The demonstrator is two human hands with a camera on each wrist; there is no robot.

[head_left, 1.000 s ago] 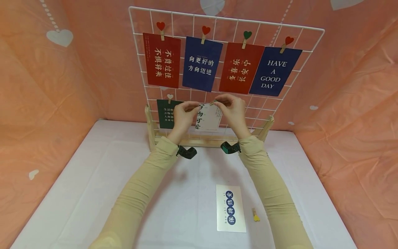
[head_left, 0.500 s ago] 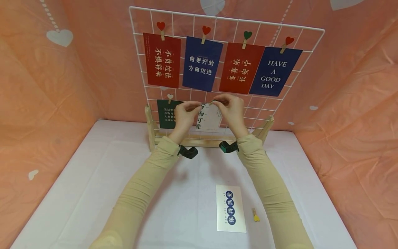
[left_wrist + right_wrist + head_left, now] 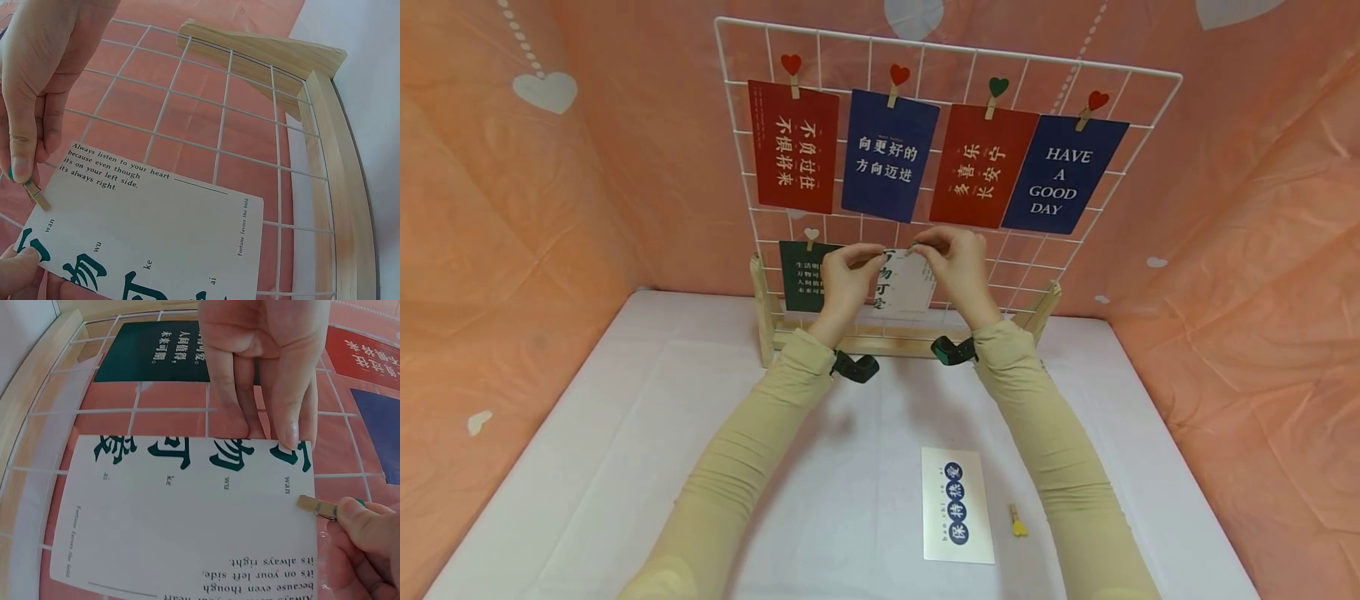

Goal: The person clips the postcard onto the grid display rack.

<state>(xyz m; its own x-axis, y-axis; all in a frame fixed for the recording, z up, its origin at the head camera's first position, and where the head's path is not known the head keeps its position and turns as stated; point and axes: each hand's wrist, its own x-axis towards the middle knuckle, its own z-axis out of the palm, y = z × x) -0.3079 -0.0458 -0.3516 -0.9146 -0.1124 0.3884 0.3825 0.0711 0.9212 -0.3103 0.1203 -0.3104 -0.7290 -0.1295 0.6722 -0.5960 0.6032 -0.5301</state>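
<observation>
A white card (image 3: 906,287) with green characters hangs against the white wire grid (image 3: 1030,192), in its lower middle. At its upper left, my left hand (image 3: 847,283) holds the card's edge between thumb and fingers. My right hand (image 3: 961,265) pinches a small wooden clothespin (image 3: 317,506) with a green end. In the right wrist view the clothespin's tip overlaps the card's top edge. From the left wrist, the same clothespin (image 3: 37,195) slants over the card's edge. Whether it also grips a wire I cannot tell.
Red and blue cards hang above from heart clothespins, among them a blue card (image 3: 1063,173). A dark green card (image 3: 801,279) hangs left, partly behind my left hand. Wooden feet (image 3: 763,317) hold the grid up. On the table lie another white card (image 3: 957,508) and a yellow-heart clothespin (image 3: 1017,521).
Both hands stay at the white card's top edge. The right hand has shifted slightly left, and the left hand a little to the right.
</observation>
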